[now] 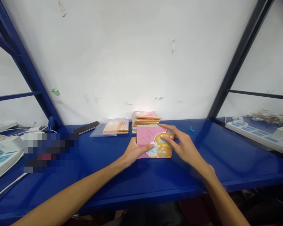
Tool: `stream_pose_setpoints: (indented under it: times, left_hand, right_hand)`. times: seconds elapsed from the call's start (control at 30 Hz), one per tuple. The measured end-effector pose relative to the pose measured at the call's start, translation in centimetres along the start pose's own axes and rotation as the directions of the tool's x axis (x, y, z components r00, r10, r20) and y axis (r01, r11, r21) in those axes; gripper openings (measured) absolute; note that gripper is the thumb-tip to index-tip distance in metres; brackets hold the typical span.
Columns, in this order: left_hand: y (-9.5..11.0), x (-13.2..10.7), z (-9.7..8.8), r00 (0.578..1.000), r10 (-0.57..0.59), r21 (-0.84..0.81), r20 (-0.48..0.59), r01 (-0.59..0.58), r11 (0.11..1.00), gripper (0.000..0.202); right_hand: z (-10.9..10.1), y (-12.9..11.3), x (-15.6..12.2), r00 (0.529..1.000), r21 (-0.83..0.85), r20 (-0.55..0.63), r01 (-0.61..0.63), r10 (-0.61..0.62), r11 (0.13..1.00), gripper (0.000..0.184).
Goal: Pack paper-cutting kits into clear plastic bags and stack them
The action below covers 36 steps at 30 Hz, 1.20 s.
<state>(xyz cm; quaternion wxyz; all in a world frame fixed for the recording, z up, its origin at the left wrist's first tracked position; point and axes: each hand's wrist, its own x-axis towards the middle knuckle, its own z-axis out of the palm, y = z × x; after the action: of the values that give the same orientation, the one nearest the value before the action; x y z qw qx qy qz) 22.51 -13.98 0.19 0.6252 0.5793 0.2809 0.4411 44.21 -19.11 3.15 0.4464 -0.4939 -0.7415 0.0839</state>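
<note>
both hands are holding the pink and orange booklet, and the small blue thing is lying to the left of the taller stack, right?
Not quite: in the head view, the small blue thing lies to the right of the taller stack. The left hand and right hand do hold the pink and orange booklet.

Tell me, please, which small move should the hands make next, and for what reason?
Perhaps let the right hand take the pink-and-orange booklet alone, freeing the left hand to reach for the clear plastic. Both hands are on the booklet now, and the clear plastic lies off to the left hand's side.
</note>
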Motion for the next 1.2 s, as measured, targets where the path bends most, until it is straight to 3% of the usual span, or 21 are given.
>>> stream_pose_setpoints:
  times: [0.27, 0.8, 0.93, 1.03, 1.2]
  left_hand:
    - [0.0, 0.1, 0.1, 0.999, -0.016, 0.035, -0.028, 0.017, 0.999, 0.059]
    - [0.2, -0.2, 0.1, 0.998, 0.028, 0.038, -0.059, -0.026, 0.999, 0.057]
    - [0.5, 0.0, 0.0, 0.994, 0.046, 0.04, -0.1, -0.042, 0.998, 0.058]
    - [0.7, 0.1, 0.0, 0.986, 0.052, 0.055, -0.157, -0.044, 0.998, 0.061]
    - [0.9, 0.0, 0.1, 0.993, 0.058, 0.051, -0.103, -0.053, 0.997, 0.062]
  right_hand:
    - [-0.5, -0.5, -0.1, 0.998, 0.045, 0.024, -0.056, 0.055, 0.997, 0.039]
    - [-0.2, -0.6, -0.3, 0.999, -0.022, -0.041, 0.023, -0.024, 0.999, 0.036]
    - [0.3, -0.6, -0.2, 0.996, 0.104, -0.089, -0.006, 0.015, 0.995, 0.054]
    - [0.4, -0.6, -0.1, 0.994, 0.243, -0.048, -0.086, 0.1, 0.966, 0.073]
    - [0.3, -0.8, 0.0, 0.995, 0.23, -0.01, -0.096, 0.101, 0.968, 0.061]
